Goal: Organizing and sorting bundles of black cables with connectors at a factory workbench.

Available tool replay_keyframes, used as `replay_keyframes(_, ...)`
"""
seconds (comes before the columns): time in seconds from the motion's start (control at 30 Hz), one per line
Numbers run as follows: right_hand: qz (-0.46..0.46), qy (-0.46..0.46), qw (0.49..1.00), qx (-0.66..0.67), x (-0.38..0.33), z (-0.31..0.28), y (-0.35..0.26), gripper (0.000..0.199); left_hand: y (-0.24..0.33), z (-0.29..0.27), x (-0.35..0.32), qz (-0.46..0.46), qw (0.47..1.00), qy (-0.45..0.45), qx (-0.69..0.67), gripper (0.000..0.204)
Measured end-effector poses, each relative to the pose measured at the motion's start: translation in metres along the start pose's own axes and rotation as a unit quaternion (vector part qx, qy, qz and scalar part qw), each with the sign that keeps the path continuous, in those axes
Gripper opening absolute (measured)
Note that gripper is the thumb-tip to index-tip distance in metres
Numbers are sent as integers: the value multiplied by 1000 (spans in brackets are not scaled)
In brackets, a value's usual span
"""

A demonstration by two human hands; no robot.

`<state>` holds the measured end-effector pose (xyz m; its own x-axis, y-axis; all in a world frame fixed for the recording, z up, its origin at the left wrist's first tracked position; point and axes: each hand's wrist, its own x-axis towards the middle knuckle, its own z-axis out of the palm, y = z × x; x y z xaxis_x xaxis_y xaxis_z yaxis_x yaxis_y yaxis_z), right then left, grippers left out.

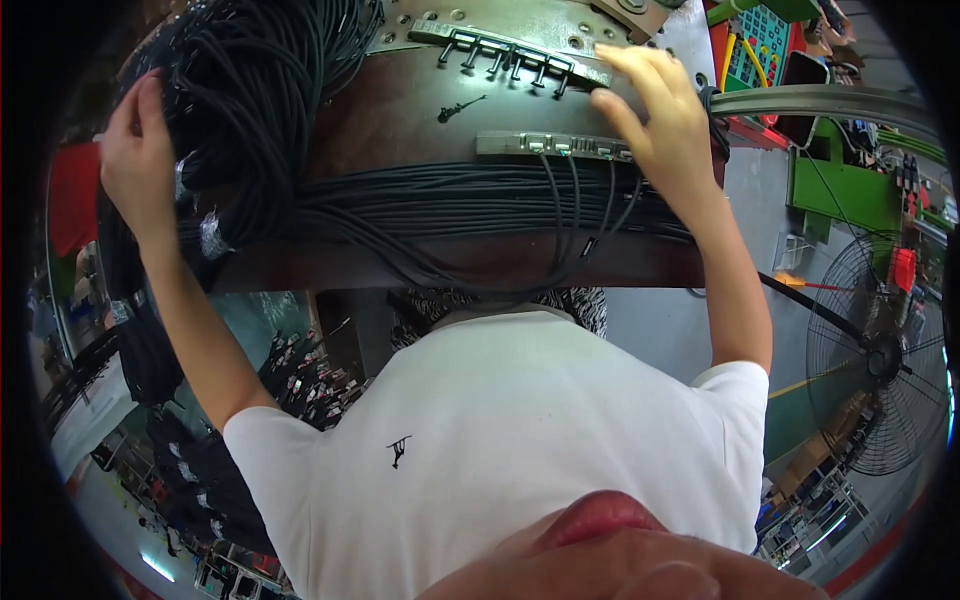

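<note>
Cables, thin and black, are what both of my hands are busy with at this bench. A thick bundle of cables hangs in loops at the far left, and my left hand is curled against its outer side, fingers closed into the strands so the mass stays gathered and does not slide off the edge. From that bundle a flat run of cables lies across the dark brown worktop toward the right, kept straight and side by side so single leads can be picked out without tangling. Several of those leads curve up into the near connector strip, a grey bar set across the plate, which holds their ends in a row. My right hand rests open over the right end of that strip, fingers spread, the fingertips reaching the far metal fixture with its row of small clips; it grips nothing that I can see, and whether the palm touches the cables under it I cannot tell. Strips of clear tape bind parts of the bundle near my left wrist. Off to the right, well apart from the bench, stands a floor fan.
</note>
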<state>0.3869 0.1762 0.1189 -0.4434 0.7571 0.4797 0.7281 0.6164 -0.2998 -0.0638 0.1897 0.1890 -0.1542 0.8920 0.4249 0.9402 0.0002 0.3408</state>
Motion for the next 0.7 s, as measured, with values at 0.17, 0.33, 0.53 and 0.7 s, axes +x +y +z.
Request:
replay_keyframes(0.17,36,-124,989,70,-33,-1,-26,26,146,53,-101,-98,691,-577,-424,37)
replay_keyframes(0.33,26,-42,988,146,11,6,-21,24,209,87,-144,-203,504,-586,-601,41)
replay_keyframes(0.53,-41,52,997,-47,137,55,68,25,192,134,1,-282,415,-484,-716,25)
replay_keyframes(0.7,-29,44,993,-101,145,56,82,29,174,197,71,-188,372,-512,-751,17)
